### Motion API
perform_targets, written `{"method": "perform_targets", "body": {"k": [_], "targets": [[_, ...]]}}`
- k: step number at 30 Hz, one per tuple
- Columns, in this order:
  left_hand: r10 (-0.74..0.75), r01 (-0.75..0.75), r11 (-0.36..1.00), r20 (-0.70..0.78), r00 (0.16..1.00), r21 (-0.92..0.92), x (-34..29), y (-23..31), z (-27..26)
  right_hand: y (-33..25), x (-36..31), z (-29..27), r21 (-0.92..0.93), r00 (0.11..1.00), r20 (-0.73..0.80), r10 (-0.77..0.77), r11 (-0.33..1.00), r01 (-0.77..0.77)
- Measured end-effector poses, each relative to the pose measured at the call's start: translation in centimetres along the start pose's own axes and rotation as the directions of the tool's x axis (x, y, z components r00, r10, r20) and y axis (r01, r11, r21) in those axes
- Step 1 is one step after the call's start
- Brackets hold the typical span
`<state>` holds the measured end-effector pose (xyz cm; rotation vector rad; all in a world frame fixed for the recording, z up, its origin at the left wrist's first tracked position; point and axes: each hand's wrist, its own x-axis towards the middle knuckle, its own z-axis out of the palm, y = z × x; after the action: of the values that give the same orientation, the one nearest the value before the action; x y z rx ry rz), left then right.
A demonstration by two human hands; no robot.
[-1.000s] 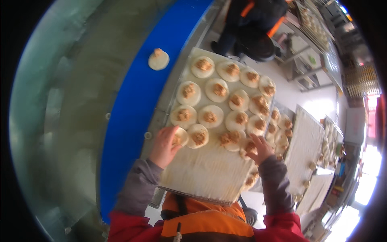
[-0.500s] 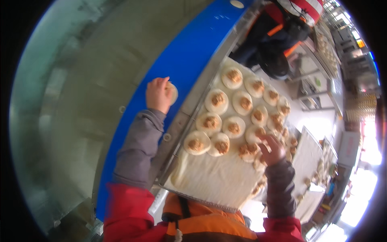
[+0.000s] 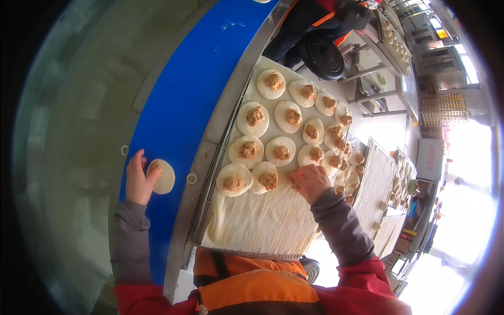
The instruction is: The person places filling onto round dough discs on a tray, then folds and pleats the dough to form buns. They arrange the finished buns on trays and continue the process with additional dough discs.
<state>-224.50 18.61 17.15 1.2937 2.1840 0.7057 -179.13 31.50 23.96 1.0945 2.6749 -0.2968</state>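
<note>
on blue belt (image 3: 181, 94) at left, dough round (image 3: 166, 178) lies beside left hand (image 3: 138, 181); fingers parted, thumb at round's edge. over cloth-lined tray (image 3: 257, 226), right hand (image 3: 313, 182), fingers bent down at filling lump (image 3: 296, 186); whether gripping it, cannot tell. filled dough rounds (image 3: 252, 119) in rows on tray, beyond and left of right hand.

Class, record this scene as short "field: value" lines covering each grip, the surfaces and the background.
Left grip: open, at a dough round; contact unclear
Right grip: over partly hidden filling; closure unclear
Belt: blue, left of the tray
Tray: pale-lined, bearing rows of filled rounds
Background: another person, dark clothing with orange
</note>
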Motion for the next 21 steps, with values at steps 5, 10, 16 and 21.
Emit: {"method": "perform_targets", "body": {"k": [5,10,16,21], "targets": [[-0.072,0.049,0.995,0.302,0.951,0.082,-2.0,-2.9,-2.6,0.5,-1.4,1.1,0.091,0.986,-0.15,-0.068,0.992,0.082],[0.124,-0.175,0.966,0.252,0.96,0.191,-7.6,-3.4,-4.1,2.2,-4.7,2.5,0.627,0.848,-0.404,0.344,0.779,-0.018],[0.017,-0.105,0.951,0.287,0.958,0.291,-14.8,-5.4,-4.5,4.0,-7.3,3.6,0.985,0.772,-0.103,0.627,-0.046,0.169],[-0.285,0.27,0.958,0.302,0.909,0.093,-20.3,-7.7,-6.5,2.9,-9.0,4.0,0.879,0.75,-0.276,0.601,0.473,-0.056]]}}
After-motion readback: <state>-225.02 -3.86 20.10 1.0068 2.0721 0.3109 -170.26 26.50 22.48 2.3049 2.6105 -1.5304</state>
